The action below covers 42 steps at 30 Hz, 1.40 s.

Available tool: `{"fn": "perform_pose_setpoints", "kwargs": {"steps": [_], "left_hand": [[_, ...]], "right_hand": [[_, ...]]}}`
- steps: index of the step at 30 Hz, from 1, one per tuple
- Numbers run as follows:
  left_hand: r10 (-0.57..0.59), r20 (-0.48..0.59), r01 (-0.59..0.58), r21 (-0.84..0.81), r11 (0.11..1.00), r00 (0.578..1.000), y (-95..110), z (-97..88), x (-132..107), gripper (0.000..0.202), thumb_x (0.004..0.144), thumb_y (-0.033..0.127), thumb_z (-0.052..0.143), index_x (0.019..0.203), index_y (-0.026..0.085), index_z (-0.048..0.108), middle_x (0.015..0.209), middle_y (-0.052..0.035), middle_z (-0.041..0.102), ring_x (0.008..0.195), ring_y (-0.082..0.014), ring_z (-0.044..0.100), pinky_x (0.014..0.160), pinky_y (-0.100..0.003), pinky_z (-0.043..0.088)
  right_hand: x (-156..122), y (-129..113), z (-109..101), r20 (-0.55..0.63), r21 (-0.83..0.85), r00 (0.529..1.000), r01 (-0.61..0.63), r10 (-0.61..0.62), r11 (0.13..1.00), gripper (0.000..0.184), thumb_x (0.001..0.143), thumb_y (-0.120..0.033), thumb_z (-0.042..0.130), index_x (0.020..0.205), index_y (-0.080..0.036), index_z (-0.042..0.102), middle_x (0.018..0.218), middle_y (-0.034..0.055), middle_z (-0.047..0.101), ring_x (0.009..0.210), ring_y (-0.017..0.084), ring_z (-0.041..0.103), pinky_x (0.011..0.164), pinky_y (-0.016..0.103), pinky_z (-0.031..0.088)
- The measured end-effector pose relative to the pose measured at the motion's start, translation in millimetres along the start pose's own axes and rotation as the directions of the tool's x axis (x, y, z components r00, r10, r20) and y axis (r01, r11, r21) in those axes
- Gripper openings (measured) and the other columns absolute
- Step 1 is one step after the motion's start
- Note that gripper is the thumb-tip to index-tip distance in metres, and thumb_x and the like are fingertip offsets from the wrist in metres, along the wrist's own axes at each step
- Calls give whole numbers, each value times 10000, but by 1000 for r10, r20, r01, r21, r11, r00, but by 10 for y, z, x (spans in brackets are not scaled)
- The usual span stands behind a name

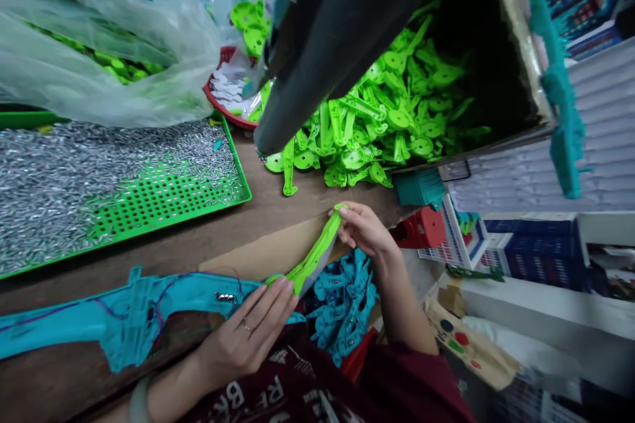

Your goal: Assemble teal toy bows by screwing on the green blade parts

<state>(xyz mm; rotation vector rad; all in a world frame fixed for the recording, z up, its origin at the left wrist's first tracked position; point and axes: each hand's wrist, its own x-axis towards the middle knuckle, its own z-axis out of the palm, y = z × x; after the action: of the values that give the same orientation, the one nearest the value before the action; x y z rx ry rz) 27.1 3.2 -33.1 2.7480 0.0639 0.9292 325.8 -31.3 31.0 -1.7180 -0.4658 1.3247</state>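
Observation:
My left hand [251, 330] rests on the near end of a stack of bright green plastic clip pieces [315, 254], fingers laid over it and pressing it onto a teal jig [124, 317] at the table's front edge. The far end of that stack is pinched in the closed fingers of my right hand [362, 231]. A small metal spring [225, 296] sits on the jig just left of my left fingers. Behind, a heap of loose green pieces [387, 125] spills from a cardboard box [516, 33].
A green perforated tray [163, 201] full of small metal springs lies on the left. A red bowl [223, 96] and clear plastic bags [99, 59] stand behind it. Teal finished clips [342, 307] fill a container by my lap. A dark grey post [337, 33] rises mid-table. Crates stand right.

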Motion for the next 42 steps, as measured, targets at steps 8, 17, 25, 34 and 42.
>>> {"fn": "perform_pose_setpoints", "kwargs": {"steps": [8, 17, 25, 34, 42], "left_hand": [[-180, -26, 174, -154, 973, 983, 58, -119, 179, 332, 954, 233, 608, 1233, 60, 660, 1299, -155, 677, 1263, -308, 597, 1133, -452, 428], [-477, 397, 573, -166, 803, 784, -158, -65, 829, 310, 1018, 398, 474, 1112, 176, 668, 931, -77, 742, 808, -256, 701, 690, -380, 521], [-515, 482, 682, -282, 674, 709, -214, -36, 894, 213, 979, 373, 547, 970, 247, 719, 834, -12, 766, 729, -226, 717, 595, -316, 460], [-497, 655, 793, -279, 541, 569, -320, -50, 971, 139, 884, 402, 670, 901, 296, 757, 753, 24, 751, 723, -219, 718, 582, -283, 435], [-294, 198, 322, -126, 938, 935, -146, -151, 639, 280, 1007, 333, 528, 1145, 139, 675, 1051, -91, 736, 959, -234, 676, 821, -369, 518]], "right_hand": [[-77, 85, -62, -50, 62, 981, 189, -186, 980, 484, 670, -602, 815, 802, -170, 642, 592, -64, 565, 276, 33, 429, 237, 147, 233], [-9, 133, -34, -84, 92, 969, 240, -232, 966, 461, 677, -579, 818, 800, -179, 622, 767, -32, 622, 282, 8, 426, 216, 144, 234], [-173, 285, 134, 83, 75, 995, 53, -59, 996, 457, 691, -568, 811, 862, -168, 670, 543, -29, 600, 332, 82, 500, 265, 166, 339], [-297, 402, 228, 48, -37, 995, 86, -85, 996, 422, 728, -573, 757, 832, -169, 696, 620, 8, 626, 354, 92, 506, 283, 199, 328], [-263, 231, 154, 57, -296, 998, 10, 8, 955, 432, 845, -586, 640, 696, -184, 587, 407, -36, 514, 313, 90, 397, 343, 214, 276]]}}
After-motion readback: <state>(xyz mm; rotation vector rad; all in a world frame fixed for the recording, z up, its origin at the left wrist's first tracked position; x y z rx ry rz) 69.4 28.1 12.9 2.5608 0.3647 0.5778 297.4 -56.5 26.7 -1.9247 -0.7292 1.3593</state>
